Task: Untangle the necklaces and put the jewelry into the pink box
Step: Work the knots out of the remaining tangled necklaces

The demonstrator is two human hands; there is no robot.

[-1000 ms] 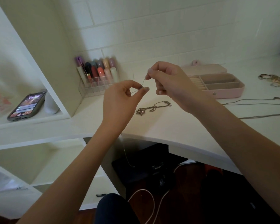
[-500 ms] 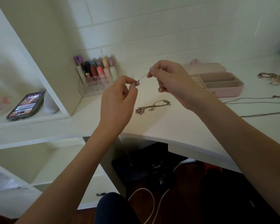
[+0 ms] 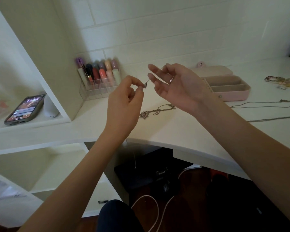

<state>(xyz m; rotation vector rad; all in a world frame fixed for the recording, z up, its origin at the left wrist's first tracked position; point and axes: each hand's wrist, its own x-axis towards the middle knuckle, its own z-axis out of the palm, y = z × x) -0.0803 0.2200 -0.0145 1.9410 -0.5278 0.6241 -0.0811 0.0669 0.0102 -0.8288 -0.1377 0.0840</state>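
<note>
- Above the white desk [image 3: 182, 131], I see my left hand [image 3: 124, 104] pinching a thin chain [image 3: 150, 79] by a tiny charm.
- My right hand [image 3: 177, 86] is spread, palm up, and the chain lies across its fingers [image 3: 155, 69].
- One end of the chain hangs down below the desk edge.
- Behind my right hand, the pink box [image 3: 228, 86] sits open on the desk.
- Between my hands, a tangled necklace [image 3: 155, 111] lies on the desk.
- More necklaces [image 3: 264, 106] lie near the box.

Two hands [image 3: 124, 104] [image 3: 179, 87], one pink box [image 3: 228, 87], one phone [image 3: 24, 108] (necklaces uncountable)
</note>
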